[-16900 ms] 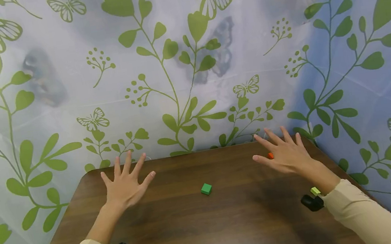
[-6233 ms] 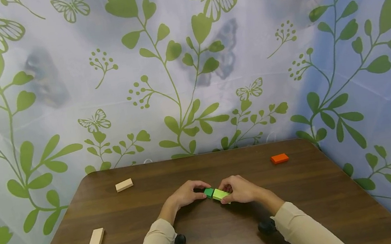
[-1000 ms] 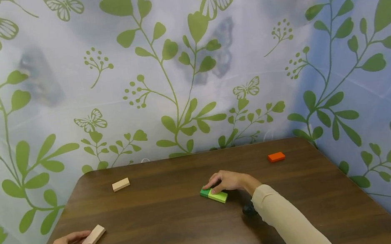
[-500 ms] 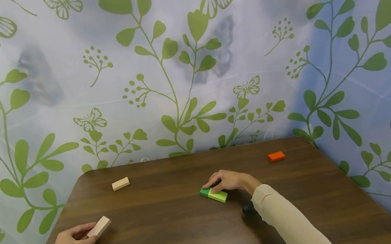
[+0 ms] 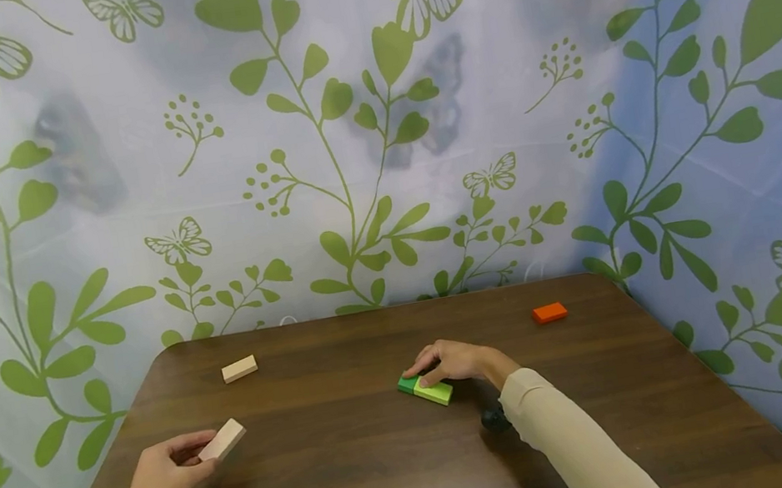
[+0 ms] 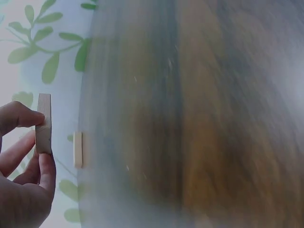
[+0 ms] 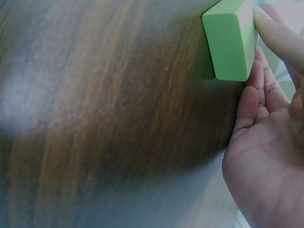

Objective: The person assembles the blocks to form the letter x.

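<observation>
My left hand (image 5: 165,478) pinches a plain wooden block (image 5: 223,439) between thumb and fingers, above the left part of the table. The left wrist view shows the same wooden block (image 6: 44,124) held by the fingertips. At mid-table, a light green block (image 5: 435,392) lies end to end with a smaller dark green block (image 5: 406,385). My right hand (image 5: 454,359) grips from behind near where the two meet, its thumb on the light green one. Close up in the right wrist view, the light green block (image 7: 228,45) sits against the thumb; the dark green one is hidden there.
A second wooden block (image 5: 239,370) lies at the table's back left. An orange-red block (image 5: 549,313) lies at the back right. Behind the brown table (image 5: 366,484) hangs a curtain (image 5: 314,137) printed with leaves and butterflies.
Long before, only the dark green block sat mid-table; the light green one has since joined it. Over the last second my left hand lifted its wooden block and carried it rightward; my right hand stayed.
</observation>
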`<state>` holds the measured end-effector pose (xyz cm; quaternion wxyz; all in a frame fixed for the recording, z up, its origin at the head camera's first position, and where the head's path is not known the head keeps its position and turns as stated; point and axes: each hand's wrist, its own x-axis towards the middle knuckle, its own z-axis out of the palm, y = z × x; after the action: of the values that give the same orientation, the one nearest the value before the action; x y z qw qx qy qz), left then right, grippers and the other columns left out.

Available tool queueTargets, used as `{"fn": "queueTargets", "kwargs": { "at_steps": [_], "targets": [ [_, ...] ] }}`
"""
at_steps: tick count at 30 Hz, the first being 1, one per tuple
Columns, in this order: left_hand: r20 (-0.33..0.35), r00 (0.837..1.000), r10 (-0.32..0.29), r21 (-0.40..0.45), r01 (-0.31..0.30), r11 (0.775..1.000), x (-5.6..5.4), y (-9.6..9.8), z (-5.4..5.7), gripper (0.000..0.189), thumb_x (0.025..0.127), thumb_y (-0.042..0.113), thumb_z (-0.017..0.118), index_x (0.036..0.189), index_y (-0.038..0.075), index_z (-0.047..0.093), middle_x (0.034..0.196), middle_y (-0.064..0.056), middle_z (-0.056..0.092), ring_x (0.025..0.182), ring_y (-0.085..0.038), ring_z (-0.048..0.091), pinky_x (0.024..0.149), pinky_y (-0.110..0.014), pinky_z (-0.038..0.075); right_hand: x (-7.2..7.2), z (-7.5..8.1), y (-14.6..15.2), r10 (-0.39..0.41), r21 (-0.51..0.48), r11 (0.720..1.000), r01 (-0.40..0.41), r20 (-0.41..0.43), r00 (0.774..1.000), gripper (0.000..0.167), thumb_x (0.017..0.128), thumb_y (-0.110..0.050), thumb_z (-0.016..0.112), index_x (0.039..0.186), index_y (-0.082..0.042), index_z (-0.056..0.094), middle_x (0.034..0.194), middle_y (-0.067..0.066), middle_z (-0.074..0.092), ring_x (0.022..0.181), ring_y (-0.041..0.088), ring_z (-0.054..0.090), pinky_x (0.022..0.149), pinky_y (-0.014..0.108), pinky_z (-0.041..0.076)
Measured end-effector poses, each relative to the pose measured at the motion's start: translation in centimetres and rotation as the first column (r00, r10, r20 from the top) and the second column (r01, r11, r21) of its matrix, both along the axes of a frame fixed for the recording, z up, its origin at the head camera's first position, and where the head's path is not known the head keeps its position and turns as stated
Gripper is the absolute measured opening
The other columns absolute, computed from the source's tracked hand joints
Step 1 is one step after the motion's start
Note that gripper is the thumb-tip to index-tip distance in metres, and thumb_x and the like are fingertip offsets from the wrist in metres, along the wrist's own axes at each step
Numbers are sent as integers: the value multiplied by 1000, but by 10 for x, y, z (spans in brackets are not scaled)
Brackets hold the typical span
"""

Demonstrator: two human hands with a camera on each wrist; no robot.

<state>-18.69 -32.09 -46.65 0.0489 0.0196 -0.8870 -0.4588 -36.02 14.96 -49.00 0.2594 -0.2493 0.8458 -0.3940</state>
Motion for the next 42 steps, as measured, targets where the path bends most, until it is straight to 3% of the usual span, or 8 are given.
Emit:
{"fn": "queueTargets", "kwargs": {
  "at_steps": [5,21,42],
  "targets": [
    [-26,999,-18,2,18,1000,-3,16,5,41,84,2,82,122,-9,71,119,-23,70,94,-12,66,76,-20,53,0,-3,1,2,3,1000,-2,2,1000,32,97,-14,75,128,-20,76,136,4,60,125,28,52,91,39,51],
    [9,999,-35,86,34,996,-16,60,12,41,81,-2,79,121,-8,72,115,-18,71,97,-21,66,79,-23,53,1,-2,-1,-1,-4,1000,1,11,1000,32,97,-14,75,128,-22,76,135,3,59,123,26,53,91,38,51],
    [13,995,-98,190,93,977,-37,145,-7,37,73,-9,78,109,-3,76,101,-7,70,93,-23,62,78,-27,51,-3,-2,1,-3,6,1000,3,-1,1000,32,96,-16,76,128,-22,76,134,3,60,122,25,54,91,37,51]
  ]
}}
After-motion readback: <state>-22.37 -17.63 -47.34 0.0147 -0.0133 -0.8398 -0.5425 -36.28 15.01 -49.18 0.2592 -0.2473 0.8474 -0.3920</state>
